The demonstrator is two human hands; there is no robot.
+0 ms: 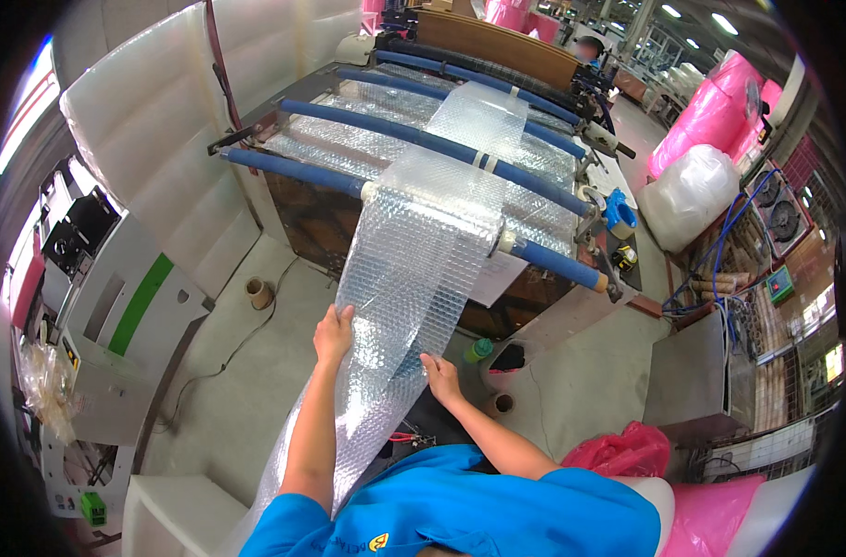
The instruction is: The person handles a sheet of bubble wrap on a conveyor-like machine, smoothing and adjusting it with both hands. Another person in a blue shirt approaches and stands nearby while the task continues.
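A long strip of clear bubble wrap (pixel 400 255) comes down toward me over the blue rollers (pixel 432 147) of a machine. My left hand (pixel 333 332) is closed on the strip's left edge. On its right edge, a little lower, my right hand (pixel 441 378) grips the film between thumb and fingers. Between my hands the strip hangs slanted, and its lower part runs past my left forearm to the lower left. Near the machine's front, the film lies over a pale roll core (pixel 508 241) on the front roller; the film hides most of that core.
On the machine's right side sit a blue tape roll (pixel 619 215) and a yellow-black tape measure (pixel 624 257). A green bottle (pixel 478 350) and cardboard tubes (pixel 258 293) stand on the floor. A metal cabinet (pixel 697 376) stands right; pink rolls (pixel 706 111) behind. Another person (pixel 588 48) is far back.
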